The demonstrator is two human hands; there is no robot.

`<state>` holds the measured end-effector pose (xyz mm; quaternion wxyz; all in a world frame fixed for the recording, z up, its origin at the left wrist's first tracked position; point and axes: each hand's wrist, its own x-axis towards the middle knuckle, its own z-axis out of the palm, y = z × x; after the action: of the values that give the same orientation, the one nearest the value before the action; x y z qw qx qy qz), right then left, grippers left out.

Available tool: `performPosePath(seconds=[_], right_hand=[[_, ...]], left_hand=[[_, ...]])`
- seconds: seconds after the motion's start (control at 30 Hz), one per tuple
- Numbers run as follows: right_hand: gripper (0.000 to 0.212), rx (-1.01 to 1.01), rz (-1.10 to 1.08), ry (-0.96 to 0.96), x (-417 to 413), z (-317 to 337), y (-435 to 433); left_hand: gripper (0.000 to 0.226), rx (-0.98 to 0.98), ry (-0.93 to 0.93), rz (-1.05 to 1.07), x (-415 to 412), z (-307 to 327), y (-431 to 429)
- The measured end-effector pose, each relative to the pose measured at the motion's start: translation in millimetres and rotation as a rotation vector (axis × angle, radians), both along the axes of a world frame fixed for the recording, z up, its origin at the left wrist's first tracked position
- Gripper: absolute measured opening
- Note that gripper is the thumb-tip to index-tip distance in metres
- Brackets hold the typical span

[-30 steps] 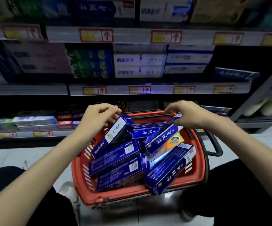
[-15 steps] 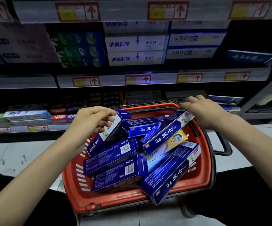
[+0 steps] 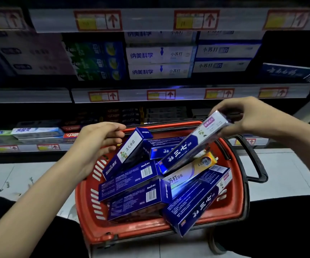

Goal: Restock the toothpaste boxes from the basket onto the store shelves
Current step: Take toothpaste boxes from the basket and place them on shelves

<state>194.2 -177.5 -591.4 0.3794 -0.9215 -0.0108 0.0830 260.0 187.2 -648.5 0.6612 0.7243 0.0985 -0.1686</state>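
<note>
**Q:** What does the red plastic basket (image 3: 135, 232) hold?

**A:** A loose heap of blue toothpaste boxes (image 3: 131, 183) lying crosswise over one another, with one white-and-orange carton (image 3: 187, 173) among them. The basket sits on the pale floor (image 3: 20, 179) in front of the store shelves (image 3: 187, 94), which carry stacked cartons with their long sides facing out. Its black handle (image 3: 256, 161) is folded down to the right.

**Q:** And the hands?

**A:** The right hand (image 3: 250, 116) pinches the upper end of a long blue-and-white toothpaste box (image 3: 187, 148) above the basket's far right. The box's long axis runs diagonally, with the high end toward the shelves and the low end down at the middle of the heap.

The left hand (image 3: 98, 138) has its fingers curled at the upper end of a blue toothpaste box with a white panel (image 3: 130, 151). This one leans by the basket's left wall with its top pointing at the shelves. Whether the hand actually grips it cannot be told.
</note>
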Motion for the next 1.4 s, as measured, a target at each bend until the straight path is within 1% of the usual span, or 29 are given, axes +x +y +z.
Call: performPosePath(seconds=[0.1, 0.17, 0.3, 0.4, 0.5, 0.57, 0.63, 0.67, 0.73, 0.8, 0.97, 1.07, 1.17, 1.27, 1.4], right_hand=[[0.048, 0.130, -0.008, 0.005, -6, 9, 9], [0.049, 0.207, -0.036, -0.015, -7, 10, 17], [0.045, 0.328, -0.124, -0.131, -8, 10, 36], [0.036, 0.486, -0.282, -0.226, -6, 14, 44], [0.031, 0.650, -0.469, -0.224, -4, 16, 47], [0.031, 0.743, -0.587, -0.196, -2, 16, 51], [0.037, 0.850, -0.702, -0.154, 0, 13, 56], [0.039, 0.902, -0.748, -0.133, 1, 11, 58], [0.036, 0.985, -0.806, -0.094, 4, 7, 63], [0.033, 1.053, -0.819, -0.071, 5, 3, 66], [0.033, 1.134, -0.874, -0.023, 7, -1, 74], [0.031, 1.150, -0.855, 0.000, 8, -1, 80], [0.030, 1.185, -0.791, 0.006, 8, 5, 87], [0.031, 1.214, -0.672, -0.023, 9, 10, 94], [0.021, 1.237, -0.546, -0.083, 11, 12, 107]], left_hand=[[0.021, -0.010, 0.023, 0.005, -3, -1, 2], [0.020, -0.032, 0.064, 0.000, -5, 0, 1], [0.021, -0.031, 0.083, -0.036, -7, -2, 0], [0.021, -0.016, 0.065, -0.059, -8, -4, 1], [0.023, 0.017, 0.063, -0.096, -10, -4, 1], [0.028, 0.027, 0.076, -0.127, -11, -5, 2], [0.036, 0.011, 0.102, -0.152, -12, -4, 2], [0.042, -0.010, 0.118, -0.163, -12, -3, 2], [0.055, -0.072, 0.147, -0.186, -13, -2, 3], [0.059, -0.140, 0.143, -0.206, -13, 0, 5], [0.056, -0.187, -0.011, -0.184, -13, 3, 7], [0.043, -0.250, -0.060, -0.118, -12, 6, 8], [0.036, -0.275, -0.121, -0.035, -11, 9, 12], [0.034, -0.281, -0.154, 0.050, -8, 11, 17], [0.032, -0.321, -0.186, 0.124, -11, 19, 26]])
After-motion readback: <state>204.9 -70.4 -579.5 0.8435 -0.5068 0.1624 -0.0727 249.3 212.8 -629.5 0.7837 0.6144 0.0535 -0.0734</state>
